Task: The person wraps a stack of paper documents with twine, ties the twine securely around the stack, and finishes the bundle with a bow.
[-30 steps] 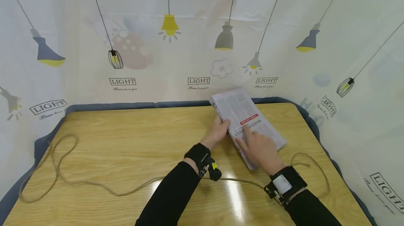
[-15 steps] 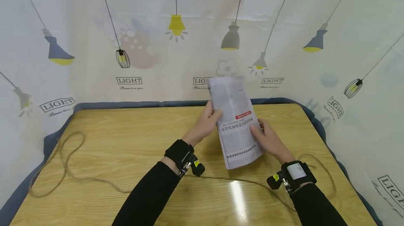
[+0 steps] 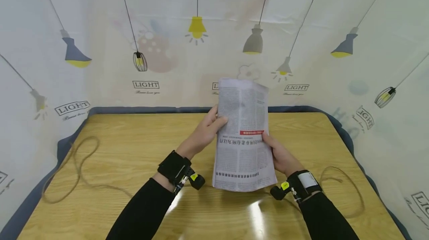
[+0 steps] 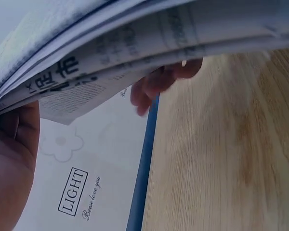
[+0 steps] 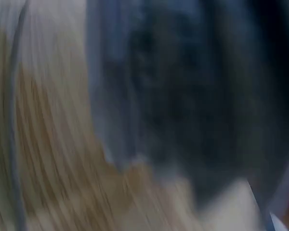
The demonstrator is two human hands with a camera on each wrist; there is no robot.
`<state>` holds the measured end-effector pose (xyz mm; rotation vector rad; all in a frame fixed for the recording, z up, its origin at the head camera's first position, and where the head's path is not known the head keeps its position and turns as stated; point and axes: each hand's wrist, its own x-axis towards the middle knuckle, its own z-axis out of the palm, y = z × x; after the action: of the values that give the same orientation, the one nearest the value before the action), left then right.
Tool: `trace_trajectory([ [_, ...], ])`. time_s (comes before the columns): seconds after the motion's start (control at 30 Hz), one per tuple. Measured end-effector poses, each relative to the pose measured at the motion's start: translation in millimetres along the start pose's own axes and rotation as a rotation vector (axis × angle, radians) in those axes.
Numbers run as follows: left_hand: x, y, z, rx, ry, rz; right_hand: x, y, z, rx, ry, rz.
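A folded stack of newspapers is held up over the table, its printed front facing the head camera. My left hand grips its left edge, thumb on the front and fingers behind. On the right edge my right hand pinches it, thumb on the front and the other fingers hidden behind in the head view. The left wrist view shows the layered paper edges of the newspapers from below, with the right hand's fingers under the far side. Motion blurs the right wrist view, where the newspapers look dark.
A thin brown rope lies in loose loops at the left of the wooden table. It passes behind the newspapers and curls again at the right. A white curtain printed with lamps hangs beyond the table's far edge.
The newspapers have turned from a slant to nearly upright and shifted left. My right hand has gone from lying over their front to holding the right edge. The left hand stays on the left edge.
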<state>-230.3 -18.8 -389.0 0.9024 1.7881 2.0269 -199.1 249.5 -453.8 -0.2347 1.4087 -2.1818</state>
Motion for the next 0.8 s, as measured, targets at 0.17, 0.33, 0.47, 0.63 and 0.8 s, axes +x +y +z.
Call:
trace_trajectory([
  [0.17,-12.1,3.3,-11.0,0.007,0.094,-0.03,4.8,1.5,12.3,0.061,0.006,-0.039],
  [0.33,-23.4,3.4,-22.5,0.053,0.178,-0.116,9.2,1.8,22.1,-0.034,0.081,-0.098],
  [0.47,-33.0,4.4,-29.4,0.155,0.198,-0.167,11.4,3.5,31.7,-0.173,0.118,-0.115],
  [0.63,-50.3,3.5,-37.2,0.227,0.212,-0.233,11.4,6.9,43.3,-0.29,0.096,-0.108],
  [0.8,-69.0,0.3,-43.6,0.194,0.216,-0.31,11.1,11.1,54.6,-0.363,0.007,-0.101],
])
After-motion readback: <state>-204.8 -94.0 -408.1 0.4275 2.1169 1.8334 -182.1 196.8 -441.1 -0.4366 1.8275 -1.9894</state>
